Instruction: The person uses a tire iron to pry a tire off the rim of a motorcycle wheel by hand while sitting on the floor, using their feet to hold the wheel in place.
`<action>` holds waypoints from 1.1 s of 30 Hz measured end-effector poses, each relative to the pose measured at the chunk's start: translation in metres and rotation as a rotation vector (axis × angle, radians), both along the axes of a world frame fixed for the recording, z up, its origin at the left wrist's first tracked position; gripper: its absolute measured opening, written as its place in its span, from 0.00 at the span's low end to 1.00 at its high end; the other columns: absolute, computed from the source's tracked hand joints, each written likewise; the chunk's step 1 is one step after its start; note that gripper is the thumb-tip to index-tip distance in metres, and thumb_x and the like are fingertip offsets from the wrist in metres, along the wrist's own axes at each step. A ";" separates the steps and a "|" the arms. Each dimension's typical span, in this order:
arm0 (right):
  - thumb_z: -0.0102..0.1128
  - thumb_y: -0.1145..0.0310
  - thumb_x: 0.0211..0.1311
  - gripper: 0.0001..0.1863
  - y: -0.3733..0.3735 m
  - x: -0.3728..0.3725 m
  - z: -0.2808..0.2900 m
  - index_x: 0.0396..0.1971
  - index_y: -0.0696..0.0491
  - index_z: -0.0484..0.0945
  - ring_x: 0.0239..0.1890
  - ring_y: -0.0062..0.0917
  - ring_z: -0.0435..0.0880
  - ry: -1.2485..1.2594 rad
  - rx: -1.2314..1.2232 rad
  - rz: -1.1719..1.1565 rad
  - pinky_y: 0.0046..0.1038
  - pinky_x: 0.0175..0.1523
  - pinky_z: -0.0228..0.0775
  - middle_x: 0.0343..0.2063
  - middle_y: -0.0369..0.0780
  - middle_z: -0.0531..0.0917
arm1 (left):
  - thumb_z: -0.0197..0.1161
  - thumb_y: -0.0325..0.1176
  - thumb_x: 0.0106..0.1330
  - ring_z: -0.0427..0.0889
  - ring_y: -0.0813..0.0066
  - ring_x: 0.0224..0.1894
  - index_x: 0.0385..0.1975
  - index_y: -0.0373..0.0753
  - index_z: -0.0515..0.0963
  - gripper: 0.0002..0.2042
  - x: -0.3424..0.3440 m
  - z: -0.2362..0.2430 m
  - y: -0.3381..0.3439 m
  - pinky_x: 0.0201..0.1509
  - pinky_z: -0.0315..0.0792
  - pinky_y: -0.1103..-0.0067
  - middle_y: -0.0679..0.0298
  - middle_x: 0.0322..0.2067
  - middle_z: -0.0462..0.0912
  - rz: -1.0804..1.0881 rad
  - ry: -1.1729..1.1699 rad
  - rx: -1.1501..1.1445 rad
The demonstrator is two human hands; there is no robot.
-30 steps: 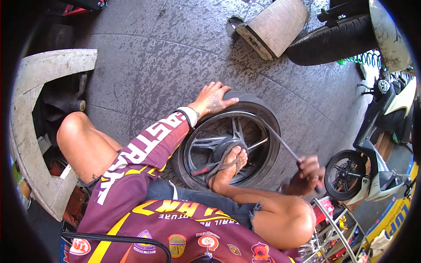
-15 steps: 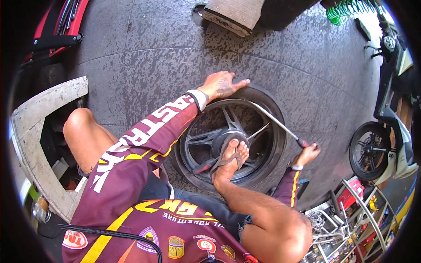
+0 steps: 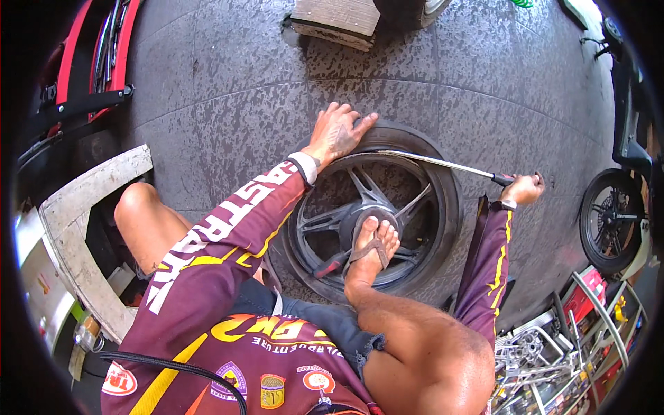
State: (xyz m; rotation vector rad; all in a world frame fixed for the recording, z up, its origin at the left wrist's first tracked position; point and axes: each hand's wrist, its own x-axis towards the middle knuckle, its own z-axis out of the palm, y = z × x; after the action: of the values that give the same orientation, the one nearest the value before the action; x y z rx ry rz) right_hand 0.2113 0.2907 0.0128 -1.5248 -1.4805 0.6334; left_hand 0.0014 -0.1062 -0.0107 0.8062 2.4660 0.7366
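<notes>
A motorcycle wheel with a dark alloy rim [image 3: 309, 223] and a black tyre [image 3: 443, 173] lies flat on the floor before me. My left hand [image 3: 339, 133] grips the tyre's far left edge, its fingers curled over the outside and its thumb on the sidewall. My right hand [image 3: 523, 189] is closed round the dark handle of a tyre lever [image 3: 453, 164]. The lever's metal shaft reaches left across the tyre, its tip at the inner tyre edge beside the rim. My sandalled foot [image 3: 370, 249] presses on the hub. Beside it shows another tool's red-and-black handle [image 3: 332, 265].
A wooden block [image 3: 335, 22] sits at the far side. Left are a red tool case [image 3: 114, 48] and a worn whitish curved frame [image 3: 72, 221]. To the right stands a motorbike's wheel [image 3: 612, 221], with a rack of metal parts [image 3: 532, 353] nearer me.
My right hand has moved farther away and to the right, swinging the lever's handle outward so that the shaft lies more sideways. The left hand stays on the tyre. The whole view has shifted slightly.
</notes>
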 end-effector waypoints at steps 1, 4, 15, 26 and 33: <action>0.44 0.72 0.71 0.12 -0.002 -0.002 0.001 0.44 0.60 0.75 0.15 0.28 0.77 -0.046 0.018 0.003 0.29 0.18 0.75 0.29 0.46 0.79 | 0.51 0.54 0.71 0.74 0.54 0.49 0.40 0.37 0.85 0.25 0.003 0.001 -0.001 0.54 0.68 0.62 0.55 0.39 0.81 0.017 -0.004 0.010; 0.45 0.72 0.71 0.11 -0.001 0.003 0.001 0.43 0.59 0.77 0.15 0.30 0.78 -0.094 0.072 -0.019 0.31 0.17 0.74 0.26 0.45 0.79 | 0.50 0.55 0.71 0.74 0.54 0.50 0.40 0.37 0.84 0.26 0.000 0.003 0.001 0.54 0.68 0.62 0.55 0.41 0.81 -0.009 -0.022 -0.025; 0.59 0.57 0.66 0.15 -0.168 0.129 0.114 0.39 0.54 0.80 0.37 0.42 0.80 -1.065 -0.158 1.145 0.39 0.43 0.72 0.33 0.46 0.83 | 0.50 0.61 0.69 0.72 0.57 0.52 0.40 0.35 0.84 0.30 0.005 0.011 -0.005 0.57 0.66 0.63 0.56 0.43 0.80 0.004 -0.040 -0.010; 0.61 0.67 0.63 0.19 -0.325 0.102 0.125 0.51 0.58 0.69 0.36 0.33 0.81 -0.570 -0.935 0.911 0.34 0.43 0.73 0.33 0.44 0.80 | 0.50 0.64 0.68 0.72 0.56 0.52 0.40 0.32 0.83 0.34 0.004 0.017 -0.003 0.56 0.66 0.63 0.54 0.44 0.79 -0.011 -0.051 0.016; 0.51 0.64 0.72 0.13 -0.324 0.097 0.223 0.49 0.55 0.70 0.32 0.57 0.81 -1.040 -0.800 1.055 0.49 0.29 0.67 0.23 0.58 0.79 | 0.47 0.68 0.66 0.71 0.57 0.57 0.42 0.33 0.83 0.37 0.006 0.015 -0.006 0.60 0.63 0.59 0.53 0.48 0.79 -0.042 -0.059 0.035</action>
State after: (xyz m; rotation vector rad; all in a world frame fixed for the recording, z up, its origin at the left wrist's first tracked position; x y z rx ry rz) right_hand 0.3082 -0.0335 0.2361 -1.6211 -3.1935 1.2239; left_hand 0.0074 -0.1121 0.0045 0.8352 2.3823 0.7796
